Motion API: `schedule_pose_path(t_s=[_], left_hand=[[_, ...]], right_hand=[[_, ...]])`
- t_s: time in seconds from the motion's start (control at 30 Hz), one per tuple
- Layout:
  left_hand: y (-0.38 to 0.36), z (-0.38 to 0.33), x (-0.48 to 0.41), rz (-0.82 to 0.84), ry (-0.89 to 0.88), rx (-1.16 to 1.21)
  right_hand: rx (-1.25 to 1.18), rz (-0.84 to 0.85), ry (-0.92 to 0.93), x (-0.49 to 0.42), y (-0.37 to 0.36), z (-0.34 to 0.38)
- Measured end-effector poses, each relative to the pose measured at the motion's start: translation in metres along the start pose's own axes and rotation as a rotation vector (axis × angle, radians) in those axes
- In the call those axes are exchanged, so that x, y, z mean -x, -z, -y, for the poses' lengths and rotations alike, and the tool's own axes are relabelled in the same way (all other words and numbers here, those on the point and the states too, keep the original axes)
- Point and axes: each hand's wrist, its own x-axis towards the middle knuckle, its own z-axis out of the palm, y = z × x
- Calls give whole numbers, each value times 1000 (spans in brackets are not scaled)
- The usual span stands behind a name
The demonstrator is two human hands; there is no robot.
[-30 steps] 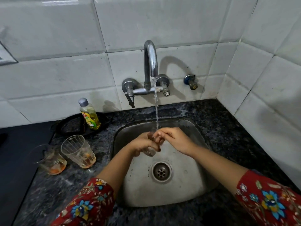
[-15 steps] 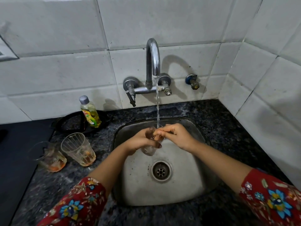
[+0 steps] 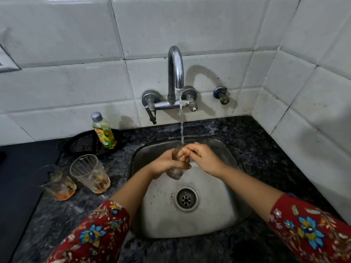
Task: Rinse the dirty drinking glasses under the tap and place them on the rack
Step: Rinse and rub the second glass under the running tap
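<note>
Just below the tap (image 3: 175, 73), a drinking glass (image 3: 175, 170) is held over the sink (image 3: 218, 215)

The clear drinking glass is held roughly upright at the centre of the view, above the steel basin and at 12 o'clock from the drain (image 3: 186, 199). It is gripped round its side by the left hand (image 3: 165, 165), whose fingers are curled about it. Its rim is pinched by the bent fingers of the right hand (image 3: 204, 158), which is set at 3 o'clock from the glass. A thin stream of water (image 3: 181, 120) is seen falling from the spout onto the rim and the right fingertips. Whether any residue lies inside cannot be told.

On the dark speckled table (image 3: 266, 149), at 9 o'clock from the sink, two dirty glasses are stood just beside each other. One is a ribbed tumbler (image 3: 90, 173) with orange dregs at its bottom. At its 9 o'clock is a small patterned glass (image 3: 60, 185), also with orange residue. At 11 o'clock from the sink a bottle of yellow dish liquid (image 3: 104, 130) is stood upright at the edge of a black tray (image 3: 81, 144). A small valve (image 3: 222, 94) is fixed to the white tiles at 3 o'clock from the tap. Red floral sleeves (image 3: 95, 234) are worn on both forearms.
</note>
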Motion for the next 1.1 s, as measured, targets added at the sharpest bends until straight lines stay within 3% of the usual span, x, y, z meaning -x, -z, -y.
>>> schedule_pose_path(t_s=[0.13,0.2,0.27,0.33,0.4,0.53,0.67,0.73,0.77,0.83,0.9,0.97,1.07,1.1], left_hand=[[-28,5,-2,-500,58,-518],[-32,4,-2,-623,15,-655],[-22,0,-3,-505,-57,-502],[-8,-6,-1,-249,-76,-217],[-1,-3,1,-111,-82,-83],[-8,7,1,-305,-74,-187],[-31,5,4,-697,-182,-703],[-31,1,3,-737,-240,-736],[-26,-2,2,-631,-224,-592],[-12,-9,3,-251,-141,-199],[-2,-10,1,-65,-104,-47],[-8,-9,-2,-176,-81,-184],[-30,-5,-4,-548,-131,-731],[-33,-5,-4,-634,-160,-805]], right_hand=[[-120,-34,-232,-11,-13,0],[-110,-53,-213,-12,-12,3],[-21,-27,-103,-6,-4,10],[74,12,0,-2,4,14],[71,10,25,0,6,11],[-227,-119,-153,-1,-4,5],[-307,-256,-212,-2,-16,9],[-366,-250,-187,-2,-13,12],[-382,-226,-159,0,-9,12],[-356,-169,-91,3,3,9],[-296,-108,-58,4,11,5],[-269,-67,-83,1,9,4],[-238,-91,-155,-8,-2,3],[-239,-98,-155,-10,-4,3]])
